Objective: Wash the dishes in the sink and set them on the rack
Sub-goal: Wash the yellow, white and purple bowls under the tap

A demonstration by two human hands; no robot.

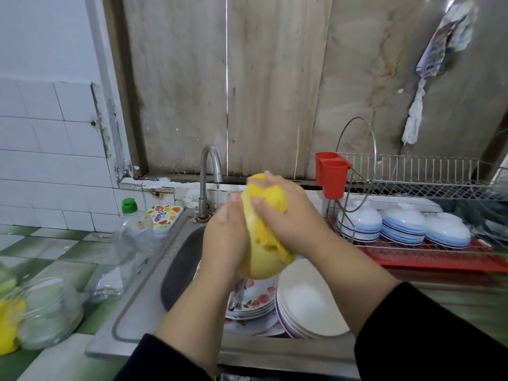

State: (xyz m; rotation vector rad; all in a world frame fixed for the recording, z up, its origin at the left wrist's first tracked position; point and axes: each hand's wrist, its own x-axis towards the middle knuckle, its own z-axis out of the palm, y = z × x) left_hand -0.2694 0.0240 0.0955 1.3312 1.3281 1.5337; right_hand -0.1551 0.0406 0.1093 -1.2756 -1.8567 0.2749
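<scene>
Round yellow plastic bowl [261, 266] held on edge above steel sink [143, 295], gripped from left by left hand [224, 237], fingers [235, 199] curled over rim. Yellow cloth [270, 199] pressed into bowl by right hand [286, 215], fingers [257, 200] curled round cloth. Below fingers: stacked floral plates [258, 298] and white plates [305, 306] in sink. Behind fingers: curved metal tap [210, 171]. Right of fingers: wire rack [426, 174] with upturned white blue-rimmed bowls [401, 225], red holder [331, 173]. Left, on desk [55, 251]: clear green-capped bottle [132, 243].
</scene>
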